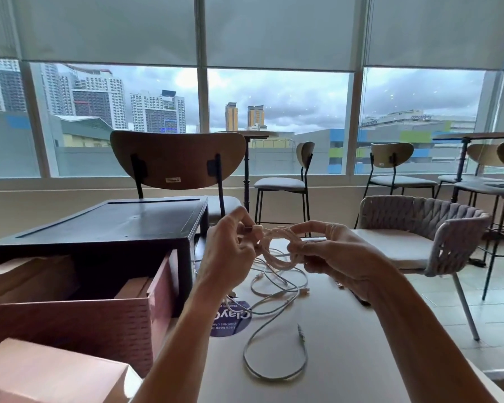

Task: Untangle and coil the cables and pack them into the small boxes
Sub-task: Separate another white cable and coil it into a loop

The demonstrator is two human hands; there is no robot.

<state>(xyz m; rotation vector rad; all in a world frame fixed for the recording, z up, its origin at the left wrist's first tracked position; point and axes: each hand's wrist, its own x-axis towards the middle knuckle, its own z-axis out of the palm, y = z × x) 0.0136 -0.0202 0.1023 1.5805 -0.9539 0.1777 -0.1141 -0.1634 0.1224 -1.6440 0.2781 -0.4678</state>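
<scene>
I hold a white coiled cable (275, 245) in the air above the white table (346, 344). My left hand (230, 251) pinches the cable's plug end at the coil's left side. My right hand (332, 254) grips the coil's right side. Below them several loose white cables (277, 289) lie tangled on the table, and one long loop (274, 362) runs toward me. Small pinkish boxes sit at the left: one (50, 370) in the near corner, others (29, 274) inside a reddish open crate (79, 324).
A dark wooden stand (108, 225) sits over the crate at the left. A purple round sticker (232, 319) is on the table. A woven chair (425, 231) stands to the right, a wooden-backed chair (178, 158) behind, stools and high tables by the windows.
</scene>
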